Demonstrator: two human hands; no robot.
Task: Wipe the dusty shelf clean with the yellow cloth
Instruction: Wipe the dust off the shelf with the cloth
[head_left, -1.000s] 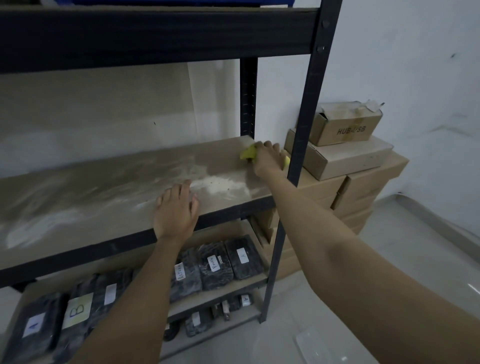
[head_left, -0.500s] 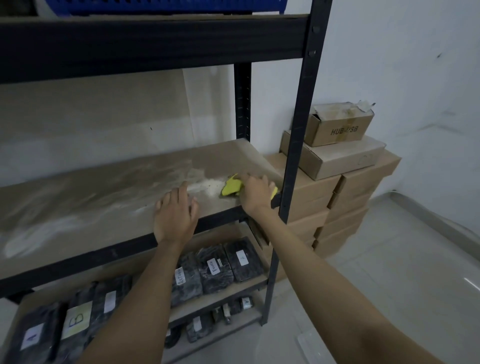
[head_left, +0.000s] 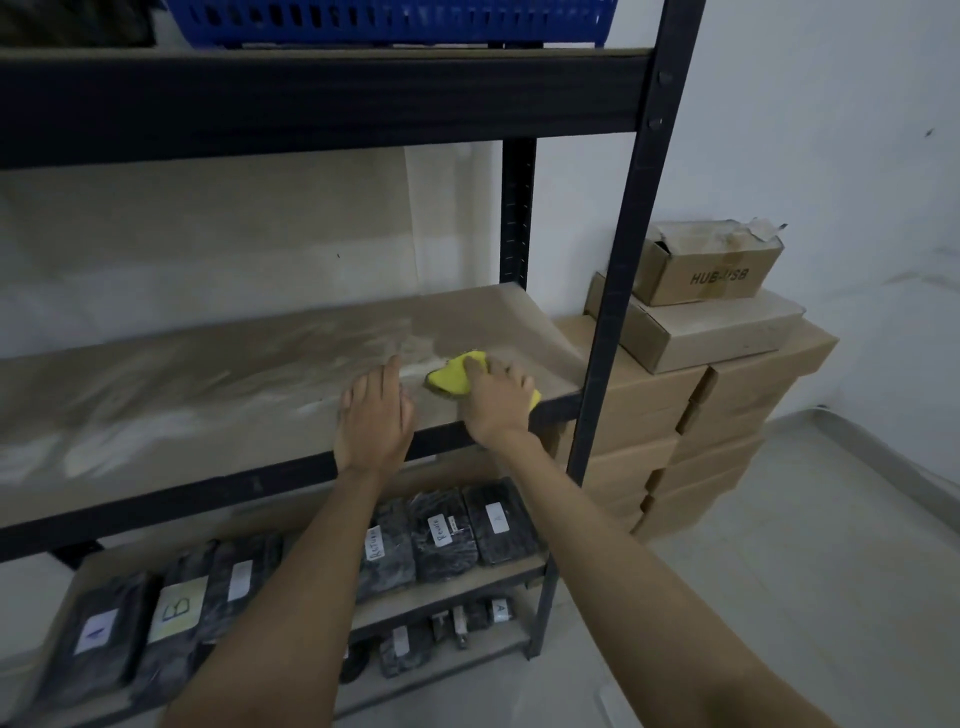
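A dark metal rack is standing against a white wall; its middle shelf (head_left: 218, 395) is carrying pale dust streaks, mostly left of both hands. The right hand (head_left: 497, 402) is pressing one yellow cloth (head_left: 451, 378) near the shelf's right front edge. The left hand (head_left: 374, 418) is resting flat, fingers extended, just beside it. Remaining dust is lying leftward along the shelf's long axis.

Left hand (head_left: 373, 415) flat, fingers straight; right hand (head_left: 496, 402) palm-down, fingers curled.
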